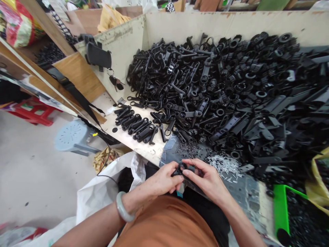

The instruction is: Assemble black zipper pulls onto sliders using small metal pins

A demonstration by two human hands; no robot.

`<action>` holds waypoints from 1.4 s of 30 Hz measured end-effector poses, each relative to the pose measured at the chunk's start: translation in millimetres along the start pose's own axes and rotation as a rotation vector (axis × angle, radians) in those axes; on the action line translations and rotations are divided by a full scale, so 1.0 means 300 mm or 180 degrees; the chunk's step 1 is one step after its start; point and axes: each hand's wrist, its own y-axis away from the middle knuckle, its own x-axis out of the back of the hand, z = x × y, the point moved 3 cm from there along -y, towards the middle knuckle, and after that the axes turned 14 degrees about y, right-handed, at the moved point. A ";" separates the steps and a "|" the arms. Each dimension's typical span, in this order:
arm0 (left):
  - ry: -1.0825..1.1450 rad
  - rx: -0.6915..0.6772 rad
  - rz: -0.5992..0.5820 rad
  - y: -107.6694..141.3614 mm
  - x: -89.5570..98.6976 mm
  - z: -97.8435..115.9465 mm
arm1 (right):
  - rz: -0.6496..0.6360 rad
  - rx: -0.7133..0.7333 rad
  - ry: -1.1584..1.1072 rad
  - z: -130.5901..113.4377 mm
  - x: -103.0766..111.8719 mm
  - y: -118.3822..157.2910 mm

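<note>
Close to my body, over the table's front edge, my left hand (pixel 168 177) has its fingers closed on a small black plastic part (pixel 180 168). My right hand (pixel 203 176) pinches the same part from the other side, its thumb near my left thumb. Fingers cover much of the part. Just beyond my hands lie small dark screws (pixel 189 150) and a scatter of silver pins (pixel 224 165). A row of black handle-shaped parts (pixel 136 125) rests on the table to the left.
A large heap of black parts (pixel 205 85) fills the back of the table (pixel 113 128). At the right stands a green bin (pixel 280 206). A white sack (pixel 95 195) and blue stool (pixel 73 135) are at left. Keys (pixel 117 83) hang from a black holder (pixel 99 56).
</note>
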 end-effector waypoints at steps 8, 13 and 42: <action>0.0320 0.0178 -0.0298 -0.009 -0.002 -0.028 | -0.0312 0.0583 0.0202 -0.027 0.020 0.007; 0.0456 0.0172 -0.0567 0.006 -0.008 -0.041 | -0.0641 0.0750 0.0194 -0.049 0.039 0.005; -0.2225 -0.1335 0.1087 -0.095 0.056 0.020 | 0.1007 0.0171 0.1503 0.072 0.040 0.100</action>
